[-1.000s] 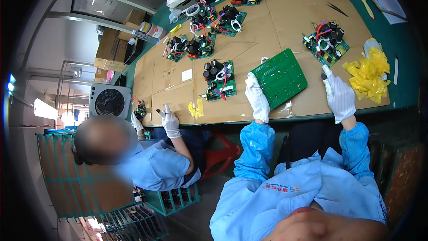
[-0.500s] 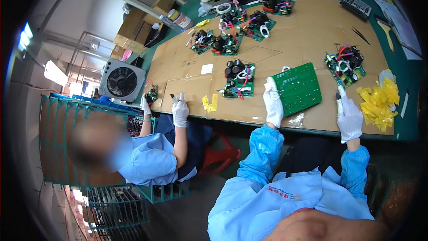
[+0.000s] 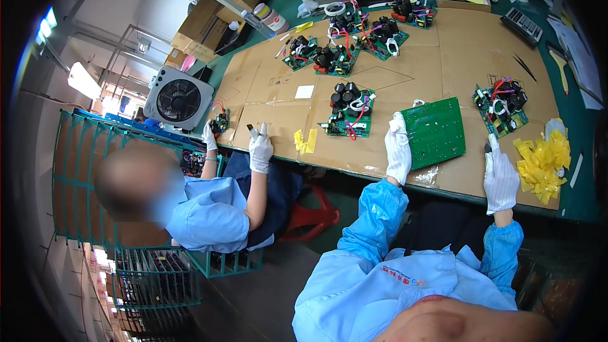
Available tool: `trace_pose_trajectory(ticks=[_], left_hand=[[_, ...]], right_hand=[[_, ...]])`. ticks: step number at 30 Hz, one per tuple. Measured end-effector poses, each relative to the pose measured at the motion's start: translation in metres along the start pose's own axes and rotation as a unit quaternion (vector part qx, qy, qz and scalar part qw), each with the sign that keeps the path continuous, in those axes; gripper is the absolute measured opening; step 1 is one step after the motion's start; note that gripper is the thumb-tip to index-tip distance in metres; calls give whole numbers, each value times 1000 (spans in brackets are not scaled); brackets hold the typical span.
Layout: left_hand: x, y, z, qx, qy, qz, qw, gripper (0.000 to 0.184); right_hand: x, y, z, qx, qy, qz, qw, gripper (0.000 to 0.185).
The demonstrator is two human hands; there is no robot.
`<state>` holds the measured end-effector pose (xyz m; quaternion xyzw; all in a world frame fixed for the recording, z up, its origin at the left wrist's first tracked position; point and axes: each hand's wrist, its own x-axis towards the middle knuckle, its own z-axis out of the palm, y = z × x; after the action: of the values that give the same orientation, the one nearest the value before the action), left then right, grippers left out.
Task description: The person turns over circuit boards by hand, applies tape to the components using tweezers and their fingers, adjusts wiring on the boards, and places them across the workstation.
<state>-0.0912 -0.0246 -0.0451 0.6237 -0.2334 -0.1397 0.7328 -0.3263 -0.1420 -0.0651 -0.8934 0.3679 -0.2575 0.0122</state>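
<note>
My left hand, in a white glove, grips the left edge of a green circuit board. The board's solder side faces up, and its components are hidden underneath. My gloved right hand is closed at the table's front, with a small dark thing at its thumb that I cannot make out. Just beyond its fingertips lies a circuit board with black components and red wires. To its right is a heap of yellow tape pieces. Another populated board sits left of my left hand.
Cardboard covers the table. Several wired boards cluster at the back, with tweezers and a calculator at the right. On the left, a co-worker's gloved hand holds a small tool near a fan.
The camera view has shifted, so the table appears slightly lower and further right. My left hand keeps its grip on the green board; my right hand stays near the other board.
</note>
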Motion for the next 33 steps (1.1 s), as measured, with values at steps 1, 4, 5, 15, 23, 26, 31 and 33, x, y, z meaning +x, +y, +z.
trace_pose_trajectory(ticks=[1,4,5,15,23,26,31,33], left_hand=[[0,-1,-1,-6,-10,-4,1000,52],[0,-4,-1,8,0,4,1000,52],[0,-5,-2,8,-2,1,1000,52],[0,-10,-6,-42,-14,-46,998,50],[-2,-18,-5,-46,9,-31,998,47],[-4,-18,-2,-59,18,-14,998,47],[0,-31,-10,-66,-11,-45,997,46],[-4,-23,-9,-19,-20,-35,999,53]], right_hand=[[1,-1,-2,4,1,2,1000,43],[-1,0,3,4,7,2,1000,43],[-1,2,4,-1,13,-2,1000,43],[2,-3,-7,-6,21,-9,1000,47],[1,1,0,-18,29,-19,999,46],[2,-1,-2,-29,20,-16,999,47],[3,-1,-2,-13,33,-16,999,47],[2,0,-2,-18,28,-8,999,47]])
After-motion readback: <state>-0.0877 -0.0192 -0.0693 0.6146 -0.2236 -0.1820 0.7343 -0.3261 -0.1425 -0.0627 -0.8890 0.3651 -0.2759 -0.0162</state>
